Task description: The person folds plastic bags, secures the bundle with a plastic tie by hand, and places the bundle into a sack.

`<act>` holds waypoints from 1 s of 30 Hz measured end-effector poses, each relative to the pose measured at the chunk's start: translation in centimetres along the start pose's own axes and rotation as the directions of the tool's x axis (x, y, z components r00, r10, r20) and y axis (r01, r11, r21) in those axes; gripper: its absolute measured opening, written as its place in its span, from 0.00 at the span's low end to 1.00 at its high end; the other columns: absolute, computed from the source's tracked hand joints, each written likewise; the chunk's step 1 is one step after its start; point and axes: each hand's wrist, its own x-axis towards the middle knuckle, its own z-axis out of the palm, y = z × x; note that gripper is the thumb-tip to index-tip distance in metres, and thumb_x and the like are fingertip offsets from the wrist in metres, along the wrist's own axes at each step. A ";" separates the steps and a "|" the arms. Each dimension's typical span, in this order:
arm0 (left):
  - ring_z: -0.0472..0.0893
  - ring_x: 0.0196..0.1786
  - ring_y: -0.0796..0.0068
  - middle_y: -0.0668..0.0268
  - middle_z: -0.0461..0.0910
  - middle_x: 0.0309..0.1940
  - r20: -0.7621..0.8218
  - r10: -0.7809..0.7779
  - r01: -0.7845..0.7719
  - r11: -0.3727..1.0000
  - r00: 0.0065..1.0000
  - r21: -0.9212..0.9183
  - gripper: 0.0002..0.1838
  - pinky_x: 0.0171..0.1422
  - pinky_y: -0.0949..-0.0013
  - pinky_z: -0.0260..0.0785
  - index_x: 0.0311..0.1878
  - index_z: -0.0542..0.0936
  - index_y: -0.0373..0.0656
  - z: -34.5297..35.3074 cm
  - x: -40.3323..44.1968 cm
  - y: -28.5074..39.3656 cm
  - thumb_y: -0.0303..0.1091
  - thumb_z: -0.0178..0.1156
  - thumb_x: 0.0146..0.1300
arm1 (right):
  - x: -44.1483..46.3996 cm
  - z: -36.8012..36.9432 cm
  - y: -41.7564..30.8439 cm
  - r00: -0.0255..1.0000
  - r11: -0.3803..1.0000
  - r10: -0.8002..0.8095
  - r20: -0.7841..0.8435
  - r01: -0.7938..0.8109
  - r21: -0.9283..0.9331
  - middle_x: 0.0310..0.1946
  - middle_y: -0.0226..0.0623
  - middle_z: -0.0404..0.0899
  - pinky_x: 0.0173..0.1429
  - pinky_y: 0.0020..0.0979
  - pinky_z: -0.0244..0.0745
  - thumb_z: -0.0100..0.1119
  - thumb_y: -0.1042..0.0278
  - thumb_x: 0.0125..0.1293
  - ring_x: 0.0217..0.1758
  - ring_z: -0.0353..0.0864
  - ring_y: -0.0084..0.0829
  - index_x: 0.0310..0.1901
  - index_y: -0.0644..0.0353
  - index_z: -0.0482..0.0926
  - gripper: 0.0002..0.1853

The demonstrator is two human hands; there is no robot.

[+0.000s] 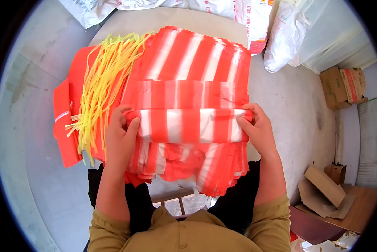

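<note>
A stack of red-and-white striped plastic sheets (192,59) lies before me, its lower ends hanging toward my lap. Across it runs a folded striped band (173,126). My left hand (123,128) pinches the band's left end between thumb and fingers. At the right end, my right hand (255,126) grips the same band the same way. A bundle of yellow strips (106,84) lies left of the stack, over red plastic sheets (77,69). Beside it is a folded red piece (64,126) at the far left.
The stack rests on a pale round-cornered surface (125,21). White printed sacks (213,7) stand behind it, with a white plastic bag (285,38) at the back right. Cardboard boxes (335,90) sit on the right, and opened cardboard (323,195) lies at the lower right.
</note>
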 end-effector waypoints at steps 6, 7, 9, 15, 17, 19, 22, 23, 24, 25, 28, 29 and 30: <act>0.80 0.32 0.67 0.62 0.81 0.30 -0.045 0.118 -0.103 0.963 0.992 0.251 0.19 0.40 0.64 0.73 0.65 0.82 0.44 1.2 0.7 -0.1 0.34 0.67 0.73 | 1.6 1.1 1.6 0.997 0.991 -0.020 -0.079 0.010 -0.132 0.42 0.36 0.85 0.49 0.30 0.79 0.67 0.64 0.72 0.43 0.83 0.25 0.62 0.62 0.77 0.21; 0.81 0.32 0.64 0.60 0.82 0.31 -0.054 0.161 -0.140 0.949 0.985 0.281 0.19 0.41 0.62 0.74 0.64 0.83 0.44 1.4 0.8 -0.3 0.35 0.68 0.73 | 1.7 1.1 1.6 0.996 0.987 -0.030 -0.084 0.016 -0.161 0.42 0.37 0.85 0.49 0.31 0.79 0.67 0.63 0.72 0.43 0.84 0.26 0.63 0.62 0.77 0.22; 0.83 0.36 0.61 0.59 0.84 0.37 -0.043 0.162 -0.136 0.923 0.986 0.359 0.18 0.43 0.61 0.76 0.62 0.84 0.44 1.4 0.9 -0.1 0.35 0.68 0.72 | 1.6 0.9 1.2 0.997 0.974 -0.008 -0.071 -0.008 -0.227 0.41 0.37 0.85 0.49 0.32 0.79 0.68 0.62 0.72 0.43 0.83 0.27 0.63 0.61 0.77 0.22; 0.83 0.54 0.55 0.59 0.84 0.56 -0.029 0.455 -0.377 0.770 0.890 0.514 0.19 0.57 0.55 0.75 0.59 0.86 0.45 1.1 0.9 -0.8 0.36 0.70 0.66 | 1.7 -1.1 0.5 0.968 0.954 -0.123 -0.217 0.055 -0.293 0.40 0.29 0.85 0.49 0.27 0.77 0.62 0.70 0.77 0.43 0.80 0.21 0.55 0.63 0.82 0.10; 0.81 0.61 0.53 0.59 0.83 0.60 0.017 0.577 -0.486 0.672 0.817 0.559 0.20 0.64 0.50 0.72 0.59 0.86 0.45 1.5 0.2 -0.4 0.37 0.71 0.64 | 1.9 -1.7 0.9 0.945 0.964 -0.207 -0.253 0.154 -0.216 0.41 0.26 0.84 0.49 0.24 0.75 0.58 0.74 0.79 0.43 0.78 0.19 0.51 0.64 0.83 0.07; 0.79 0.69 0.51 0.60 0.82 0.64 0.092 0.651 -0.562 0.565 0.753 0.604 0.22 0.71 0.43 0.68 0.60 0.86 0.45 1.9 -0.7 1.0 0.38 0.72 0.62 | 1.8 -1.1 -0.2 0.956 0.978 -0.173 -0.238 0.137 -0.159 0.41 0.27 0.84 0.49 0.24 0.75 0.59 0.74 0.79 0.43 0.78 0.19 0.52 0.64 0.84 0.07; 0.73 0.77 0.51 0.60 0.79 0.70 0.227 0.608 -0.606 0.539 0.761 0.585 0.26 0.79 0.36 0.59 0.64 0.84 0.47 3.2 -0.8 0.8 0.40 0.72 0.62 | 2.8 -0.3 0.5 0.958 0.970 -0.176 -0.228 0.129 -0.207 0.41 0.27 0.85 0.48 0.25 0.76 0.62 0.74 0.77 0.42 0.77 0.20 0.53 0.64 0.84 0.09; 0.72 0.79 0.51 0.59 0.78 0.71 0.250 0.581 -0.600 0.551 0.775 0.580 0.27 0.81 0.36 0.58 0.66 0.82 0.46 3.4 -0.9 0.8 0.39 0.70 0.63 | 3.2 -0.2 1.0 0.957 0.961 -0.187 -0.224 0.130 -0.246 0.42 0.28 0.85 0.47 0.25 0.76 0.62 0.74 0.76 0.41 0.77 0.20 0.54 0.64 0.84 0.09; 0.70 0.80 0.50 0.58 0.77 0.73 0.273 0.553 -0.595 0.562 0.787 0.575 0.29 0.82 0.37 0.56 0.69 0.81 0.46 3.7 -0.9 0.8 0.38 0.69 0.64 | 3.5 0.0 1.2 0.958 0.952 -0.186 -0.217 0.121 -0.281 0.41 0.28 0.85 0.47 0.25 0.76 0.63 0.74 0.75 0.41 0.77 0.20 0.55 0.64 0.83 0.10; 0.69 0.81 0.49 0.57 0.76 0.74 0.294 0.525 -0.588 0.574 0.798 0.570 0.30 0.83 0.37 0.54 0.71 0.79 0.45 3.9 -0.9 0.8 0.37 0.67 0.65 | 3.7 0.1 1.2 0.960 0.942 -0.186 -0.210 0.113 -0.316 0.41 0.27 0.85 0.46 0.25 0.76 0.64 0.74 0.74 0.40 0.77 0.19 0.55 0.65 0.83 0.12; 0.69 0.81 0.49 0.57 0.76 0.74 0.297 0.513 -0.580 0.577 0.805 0.575 0.32 0.84 0.37 0.53 0.73 0.78 0.46 4.0 -0.8 1.0 0.39 0.67 0.65 | 4.1 0.5 0.8 0.969 0.940 -0.151 -0.196 0.079 -0.333 0.39 0.27 0.84 0.45 0.25 0.76 0.66 0.74 0.71 0.39 0.76 0.19 0.57 0.65 0.82 0.14; 0.69 0.81 0.49 0.57 0.76 0.74 0.304 0.503 -0.576 0.579 0.809 0.577 0.32 0.85 0.37 0.52 0.73 0.78 0.46 4.0 -0.9 1.1 0.39 0.67 0.65 | 4.2 0.6 0.7 0.972 0.944 -0.134 -0.193 0.066 -0.324 0.39 0.26 0.83 0.45 0.25 0.76 0.66 0.74 0.71 0.39 0.76 0.19 0.57 0.65 0.82 0.15; 0.69 0.81 0.49 0.57 0.76 0.74 0.311 0.491 -0.572 0.580 0.813 0.580 0.32 0.85 0.37 0.52 0.73 0.78 0.46 3.9 -0.9 1.4 0.40 0.68 0.65 | 4.2 0.6 0.8 0.971 0.949 -0.135 -0.197 0.070 -0.306 0.38 0.27 0.83 0.45 0.25 0.76 0.66 0.74 0.71 0.39 0.76 0.19 0.58 0.65 0.81 0.15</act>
